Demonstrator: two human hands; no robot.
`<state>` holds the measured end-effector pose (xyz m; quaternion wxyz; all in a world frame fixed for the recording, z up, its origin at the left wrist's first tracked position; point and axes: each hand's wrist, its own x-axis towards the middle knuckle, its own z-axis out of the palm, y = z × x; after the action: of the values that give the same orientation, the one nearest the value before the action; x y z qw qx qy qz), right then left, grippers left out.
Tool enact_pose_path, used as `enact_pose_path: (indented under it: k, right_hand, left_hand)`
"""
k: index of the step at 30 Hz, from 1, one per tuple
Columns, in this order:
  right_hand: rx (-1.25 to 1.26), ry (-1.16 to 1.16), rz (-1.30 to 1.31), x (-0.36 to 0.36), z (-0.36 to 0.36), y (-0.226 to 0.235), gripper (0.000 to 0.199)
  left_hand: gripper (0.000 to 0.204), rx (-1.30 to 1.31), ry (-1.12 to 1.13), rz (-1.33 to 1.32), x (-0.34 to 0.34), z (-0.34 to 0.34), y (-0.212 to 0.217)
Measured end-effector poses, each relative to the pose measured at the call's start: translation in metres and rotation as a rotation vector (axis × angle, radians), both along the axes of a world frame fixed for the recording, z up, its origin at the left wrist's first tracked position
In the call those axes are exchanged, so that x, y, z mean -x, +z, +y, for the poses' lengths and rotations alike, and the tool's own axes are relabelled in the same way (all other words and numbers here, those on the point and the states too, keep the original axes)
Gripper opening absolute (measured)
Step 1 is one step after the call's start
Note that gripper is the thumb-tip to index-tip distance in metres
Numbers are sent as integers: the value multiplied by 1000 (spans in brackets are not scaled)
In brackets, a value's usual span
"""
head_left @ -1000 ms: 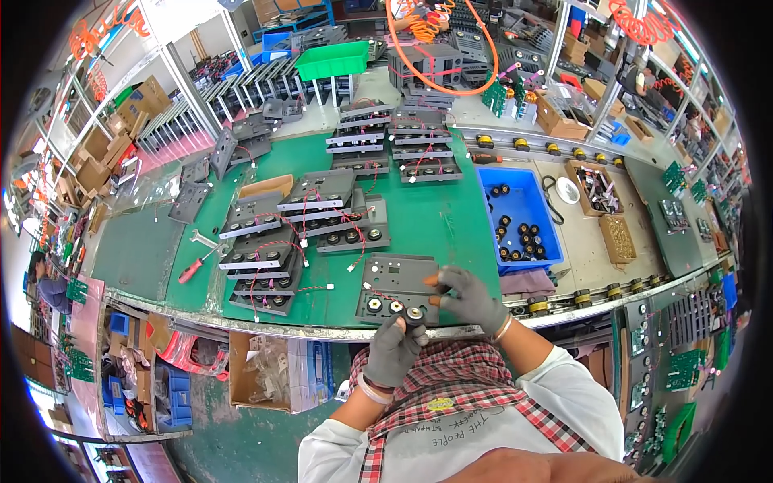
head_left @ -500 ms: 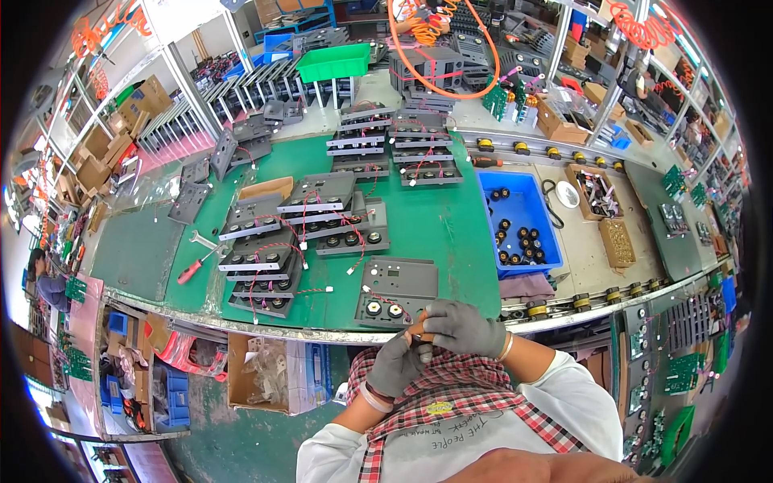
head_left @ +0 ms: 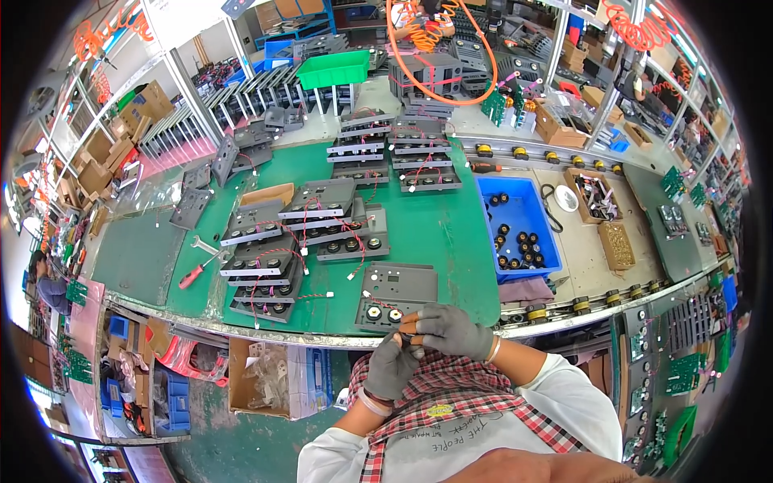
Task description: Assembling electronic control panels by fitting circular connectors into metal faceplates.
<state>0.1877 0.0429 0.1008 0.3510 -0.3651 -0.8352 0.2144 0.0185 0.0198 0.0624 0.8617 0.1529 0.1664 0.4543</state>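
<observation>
My gloved left hand [head_left: 392, 366] and gloved right hand [head_left: 455, 330] meet at the bench's near edge, fingers pinched together around a small dark part [head_left: 408, 339]. The fingers cover most of it, so its kind is unclear. Just beyond lies a dark grey metal panel [head_left: 411, 282], with two round fittings [head_left: 374, 313] along its near side and a red wire with a white connector. To the right, a blue bin [head_left: 527, 274] contains several round black parts with brass-coloured centres [head_left: 527, 238].
Similar panels with red wires are stacked at left [head_left: 262, 266] and farther back [head_left: 427, 173] on the green mat [head_left: 459, 241]. A red-handled screwdriver [head_left: 191, 278] and wrench [head_left: 204, 245] lie at left. Right are scissors [head_left: 552, 205], a tape roll [head_left: 566, 198] and a box of small brass-coloured pieces [head_left: 617, 245].
Both hands have shifted slightly left and stay together, with the right fingers turned a little. The view has moved slightly; the panels and bin stay in place.
</observation>
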Motion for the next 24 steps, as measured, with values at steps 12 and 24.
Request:
enact_pose_path:
  k: [12,24]
  right_hand:
    - [231,-31,-118,0,72,-68,30]
    - [381,-157,95,49,-2,-66,26]
  left_hand:
    - [28,139,-204,304,28,-25,-37]
    - [24,326,-127,-50,30,-29,-82]
